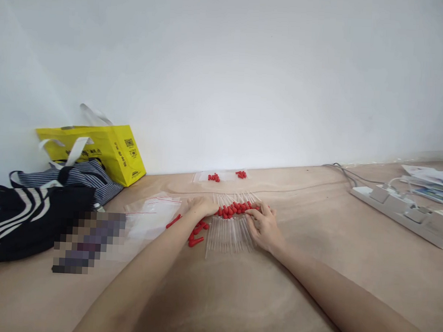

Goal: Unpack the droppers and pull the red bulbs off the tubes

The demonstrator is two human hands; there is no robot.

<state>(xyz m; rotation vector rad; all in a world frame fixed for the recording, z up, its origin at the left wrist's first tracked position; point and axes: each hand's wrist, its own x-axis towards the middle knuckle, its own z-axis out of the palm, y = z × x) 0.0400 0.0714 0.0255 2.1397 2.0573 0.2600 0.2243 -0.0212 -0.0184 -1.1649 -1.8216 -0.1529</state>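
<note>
A row of clear thin tubes (228,233) with red caps (236,208) lies spread on the tan surface in front of me. My left hand (203,205) rests at the row's left end, fingers curled down on the tubes. At the right end, my right hand (263,226) has its fingers bent and its fingertips touching the red caps. Loose red caps (196,235) lie beside my left wrist. I cannot make out whether either hand grips a tube.
Clear zip bags (152,213) lie at the left. A further bag with red caps (224,176) sits by the wall. A yellow bag (107,149) and striped bags (37,211) stand far left. A white power strip (405,211) with cables and papers (434,182) is at the right.
</note>
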